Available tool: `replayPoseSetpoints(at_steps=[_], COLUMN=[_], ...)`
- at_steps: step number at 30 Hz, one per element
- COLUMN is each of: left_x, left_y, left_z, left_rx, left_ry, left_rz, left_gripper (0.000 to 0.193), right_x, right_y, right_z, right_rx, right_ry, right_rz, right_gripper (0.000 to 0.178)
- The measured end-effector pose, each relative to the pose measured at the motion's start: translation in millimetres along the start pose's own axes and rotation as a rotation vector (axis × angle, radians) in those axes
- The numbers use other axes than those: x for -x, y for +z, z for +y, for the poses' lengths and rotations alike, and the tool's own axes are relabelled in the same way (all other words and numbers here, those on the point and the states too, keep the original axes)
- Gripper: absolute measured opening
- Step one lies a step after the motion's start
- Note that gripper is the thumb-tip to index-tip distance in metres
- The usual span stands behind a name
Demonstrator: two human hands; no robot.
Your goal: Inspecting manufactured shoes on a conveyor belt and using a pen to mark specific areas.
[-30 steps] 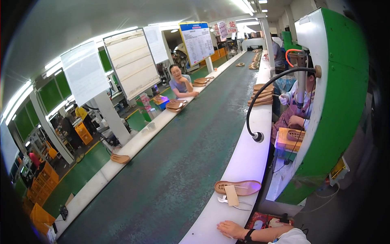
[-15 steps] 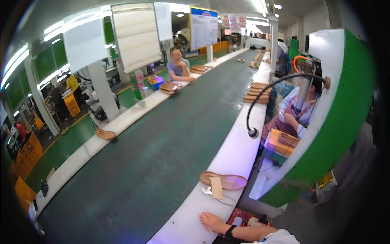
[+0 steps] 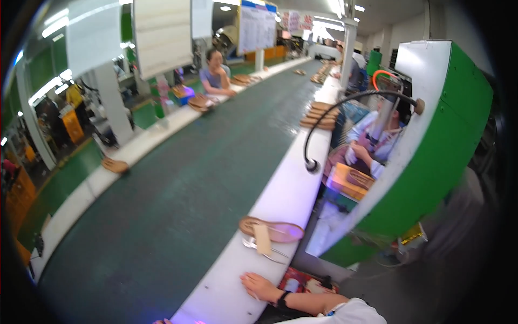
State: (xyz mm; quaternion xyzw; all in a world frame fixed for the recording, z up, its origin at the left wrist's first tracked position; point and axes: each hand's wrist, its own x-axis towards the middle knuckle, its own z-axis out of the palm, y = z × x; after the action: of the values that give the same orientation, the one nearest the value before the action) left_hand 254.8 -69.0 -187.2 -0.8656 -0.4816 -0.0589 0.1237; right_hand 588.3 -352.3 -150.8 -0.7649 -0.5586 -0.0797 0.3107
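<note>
My right hand (image 3: 260, 286), with a black band at the wrist, lies flat on the white ledge (image 3: 218, 281) beside the conveyor, fingers stretched out and holding nothing. Just beyond it rests a brown shoe sole (image 3: 283, 231). A tan rectangular piece (image 3: 262, 240) overlaps the sole's left part. Under that piece lies a silver plier-like tool (image 3: 278, 258), its curved handles pointing right. Of my left hand (image 3: 162, 322) only a sliver of fingertips shows at the lower edge; the rest is out of view.
The dark green conveyor belt (image 3: 178, 200) runs away between white ledges. A green and white machine (image 3: 431, 151) with a black flexible hose stands at right, a co-worker (image 3: 372, 140) behind it. Stacked soles (image 3: 319, 115) sit farther along. Another person (image 3: 216, 78) leans on the left ledge.
The whole view has shifted, so things appear farther left. My right hand still lies flat on the ledge. Fingertips of my left hand have come into view at the lower edge.
</note>
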Motion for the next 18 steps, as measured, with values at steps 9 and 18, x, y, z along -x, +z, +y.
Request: replayPoseSetpoints(at_steps=[9, 18], left_x=[2.1, 8.2], left_y=[-49.9, -57.9], left_z=[27.7, 30.4], left_rx=[0.161, 0.164], left_ry=[-0.203, -0.237], left_rz=[-0.047, -0.12], left_gripper=[0.033, 0.04], right_x=[7.4, 5.1], right_y=[-10.8, -15.0], right_z=[-7.9, -10.6], right_rx=[-0.026, -0.1], right_ry=[0.046, 0.095], right_rz=[-0.064, -0.033], right_gripper=[0.023, 0.022])
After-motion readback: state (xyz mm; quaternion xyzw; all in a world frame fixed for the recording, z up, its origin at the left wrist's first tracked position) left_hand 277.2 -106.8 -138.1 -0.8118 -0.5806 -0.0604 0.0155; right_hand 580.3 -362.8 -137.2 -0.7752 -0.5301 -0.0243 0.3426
